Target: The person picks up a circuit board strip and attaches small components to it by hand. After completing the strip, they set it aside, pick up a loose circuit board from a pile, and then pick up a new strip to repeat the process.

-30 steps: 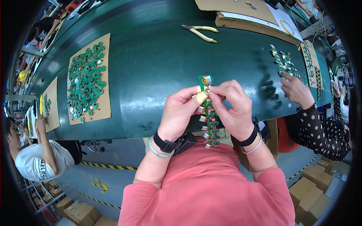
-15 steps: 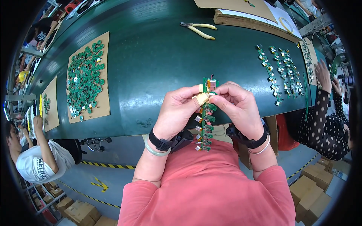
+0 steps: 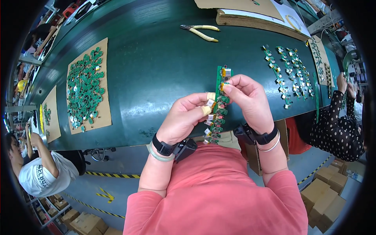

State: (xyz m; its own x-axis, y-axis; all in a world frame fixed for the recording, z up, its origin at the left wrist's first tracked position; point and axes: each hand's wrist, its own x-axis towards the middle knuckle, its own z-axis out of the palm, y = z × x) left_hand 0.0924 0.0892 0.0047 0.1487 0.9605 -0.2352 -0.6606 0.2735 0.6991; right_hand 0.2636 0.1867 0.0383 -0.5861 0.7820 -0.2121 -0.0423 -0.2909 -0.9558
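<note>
A long strip of small green circuit boards (image 3: 219, 78) with silver and orange parts runs away from me over the table's near edge. My left hand (image 3: 181, 117) pinches it midway along, between the thumb and a finger, both wrapped in pale tape. Higher up, my right hand (image 3: 252, 98) has thumb and forefinger closed on a small part with orange on it at the strip's right side; the fingertips partly hide it. The strip's lower end hangs toward my lap.
On the green table (image 3: 156, 62), a cardboard sheet (image 3: 104, 111) at left bears a pile of small green boards. Yellow-handled pliers (image 3: 201, 32) lie ahead, near a board stack (image 3: 258, 24). Several board strips (image 3: 277, 74) lie right. Co-workers sit on both sides.
The strip has moved away from me, showing more length beyond my hands. My right hand has gone farther up it, apart from my left hand. The right co-worker's hands have lowered.
</note>
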